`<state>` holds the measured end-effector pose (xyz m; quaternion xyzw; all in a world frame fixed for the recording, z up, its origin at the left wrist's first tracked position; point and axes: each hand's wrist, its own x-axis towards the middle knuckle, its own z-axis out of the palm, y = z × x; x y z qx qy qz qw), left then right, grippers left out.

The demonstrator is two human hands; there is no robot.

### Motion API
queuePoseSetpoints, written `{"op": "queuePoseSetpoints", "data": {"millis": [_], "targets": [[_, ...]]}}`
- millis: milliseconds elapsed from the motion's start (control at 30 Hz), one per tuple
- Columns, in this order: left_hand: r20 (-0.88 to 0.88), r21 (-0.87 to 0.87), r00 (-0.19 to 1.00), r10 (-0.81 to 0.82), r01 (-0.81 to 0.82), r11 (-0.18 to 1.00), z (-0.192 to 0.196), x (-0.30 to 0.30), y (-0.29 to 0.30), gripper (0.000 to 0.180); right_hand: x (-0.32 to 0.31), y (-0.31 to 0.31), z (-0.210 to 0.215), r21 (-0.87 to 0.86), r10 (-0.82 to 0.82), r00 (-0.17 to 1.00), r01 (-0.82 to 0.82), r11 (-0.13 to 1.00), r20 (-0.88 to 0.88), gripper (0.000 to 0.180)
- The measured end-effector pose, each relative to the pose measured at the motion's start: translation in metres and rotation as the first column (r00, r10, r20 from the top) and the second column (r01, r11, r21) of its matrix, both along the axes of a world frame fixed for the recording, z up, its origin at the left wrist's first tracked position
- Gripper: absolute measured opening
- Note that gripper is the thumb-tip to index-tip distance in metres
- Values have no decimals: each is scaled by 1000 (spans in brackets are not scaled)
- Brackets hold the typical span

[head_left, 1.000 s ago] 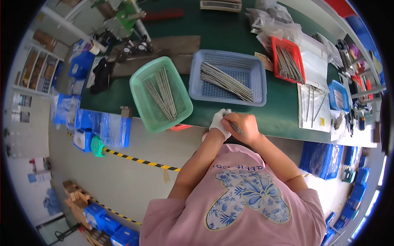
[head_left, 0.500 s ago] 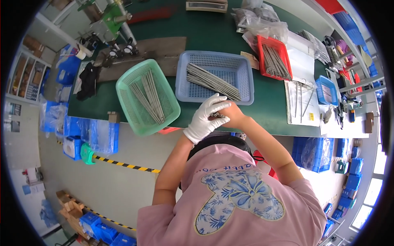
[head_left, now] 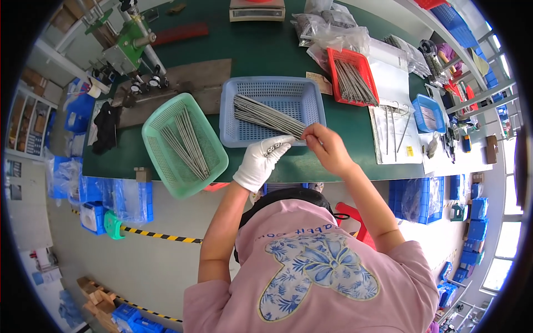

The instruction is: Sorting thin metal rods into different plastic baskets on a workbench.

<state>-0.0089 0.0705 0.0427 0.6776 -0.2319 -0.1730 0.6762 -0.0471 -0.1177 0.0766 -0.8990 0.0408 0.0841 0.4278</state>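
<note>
At tray (head_left: 305, 95), near edge: left hand (head_left: 256, 164), closed round rods (head_left: 271, 149); right hand (head_left: 328, 148), hold unclear; slack left grip could spill rods.

Ref: centre basket (head_left: 302, 97), rods (head_left: 266, 114) inside. Left of it: side basket (head_left: 164, 114), also holding rods. Right: small basket (head_left: 368, 69) with rods. Behind: scale (head_left: 257, 13). Near side: left hand (head_left: 260, 165), right hand (head_left: 330, 150).
</note>
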Motion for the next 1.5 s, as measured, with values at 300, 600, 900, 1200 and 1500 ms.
{"op": "queuePoseSetpoints", "data": {"millis": [300,600,900,1200,1500], "targets": [[38,-51,999,39,-37,998,13,-3,0,20,9,29,39,105,115,770,-230,968,628,9],[12,-16,997,76,-76,997,6,-4,0,21,15,37,29,25,143,742,-210,977,655,7],[9,-30,999,36,-36,999,7,-1,4,19,20,38,38,-254,346,576,-236,938,741,11],[33,51,999,1,-3,999,10,0,3,21,22,40,39,-252,348,572,-242,937,743,10],[6,-1,1000,-22,22,1000,4,2,3,21,20,42,35,-308,413,495,-283,908,764,14]]}}
